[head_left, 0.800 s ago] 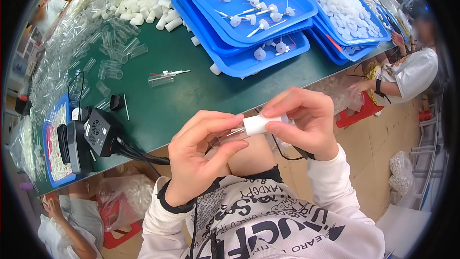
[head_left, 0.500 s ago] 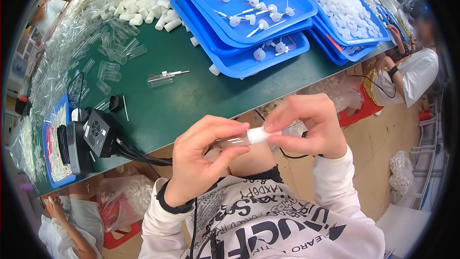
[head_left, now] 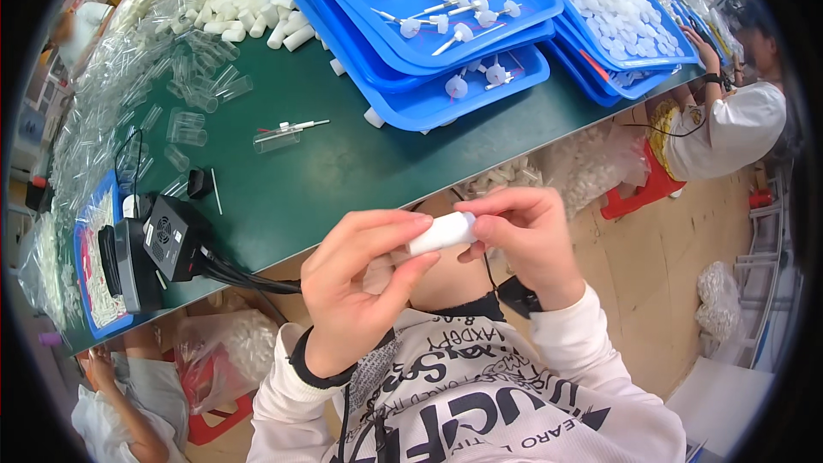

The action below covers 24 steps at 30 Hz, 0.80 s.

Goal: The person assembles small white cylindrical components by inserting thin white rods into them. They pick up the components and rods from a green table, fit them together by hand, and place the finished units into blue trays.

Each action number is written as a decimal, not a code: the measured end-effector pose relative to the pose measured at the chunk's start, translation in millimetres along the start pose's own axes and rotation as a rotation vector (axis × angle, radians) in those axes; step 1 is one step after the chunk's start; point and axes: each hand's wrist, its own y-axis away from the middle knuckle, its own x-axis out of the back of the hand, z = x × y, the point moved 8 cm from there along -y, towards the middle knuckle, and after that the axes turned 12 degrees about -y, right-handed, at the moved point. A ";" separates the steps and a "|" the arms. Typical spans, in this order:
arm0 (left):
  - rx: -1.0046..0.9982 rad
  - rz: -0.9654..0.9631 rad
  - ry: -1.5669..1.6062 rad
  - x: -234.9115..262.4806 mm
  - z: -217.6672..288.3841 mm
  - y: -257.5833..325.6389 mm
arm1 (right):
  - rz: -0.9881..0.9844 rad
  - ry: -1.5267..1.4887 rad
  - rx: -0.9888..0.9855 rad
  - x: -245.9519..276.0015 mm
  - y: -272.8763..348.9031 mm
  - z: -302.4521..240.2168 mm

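A white cylindrical plug (head_left: 441,233) lies between my two hands above my lap, tilted slightly up to the right. It appears to sit inside a clear tube, whose walls are hard to make out. My left hand (head_left: 364,270) grips the left end between thumb and fingers. My right hand (head_left: 523,236) has its thumb and fingertips closed around the right end, where a thin translucent rim shows. Whether my right fingers hold a separate part there is hidden. On the green table, a clear tube with a thin white stick (head_left: 287,135) lies ahead of my hands.
Stacked blue trays (head_left: 429,107) hold white discs on sticks. Another blue tray (head_left: 591,77) carries translucent discs. White plugs (head_left: 249,4) and clear tubes (head_left: 193,77) are heaped at the far left. A black device (head_left: 170,240) with cables stands near the table edge. Co-workers sit at both sides.
More of the white plug now shows between my hands, up to my left fingertips. My right hand has moved left and down, and its fingers have shifted to the right end.
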 end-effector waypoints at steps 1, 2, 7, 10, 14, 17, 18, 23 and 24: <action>-0.011 -0.005 -0.031 -0.1 1.0 1.2 | 0.044 -0.055 -0.033 2.8 0.3 8.6; -0.021 -0.011 -0.063 0.8 2.4 2.0 | 0.058 -0.128 -0.035 2.0 2.0 13.7; -0.023 -0.013 -0.090 -0.9 -2.9 10.6 | 0.083 -0.070 0.081 -11.6 9.6 24.9; -0.071 -0.047 -0.134 0.3 4.3 13.8 | 0.016 -0.068 0.042 -16.8 7.9 20.7; -0.164 -0.019 -0.178 1.5 16.1 14.9 | -0.052 0.138 0.176 -19.5 10.3 9.8; -0.256 -0.002 -0.226 0.5 20.8 17.6 | -0.089 0.195 0.146 -19.4 10.9 7.3; -0.298 0.000 -0.251 0.1 22.9 19.4 | -0.079 0.207 0.128 -18.6 11.4 8.7; -0.145 -0.017 -0.254 -0.1 13.8 13.8 | -0.014 0.024 -0.004 -18.3 6.2 16.4; -0.058 -0.045 -0.218 0.8 8.3 12.3 | -0.023 0.021 0.028 -16.9 5.2 15.6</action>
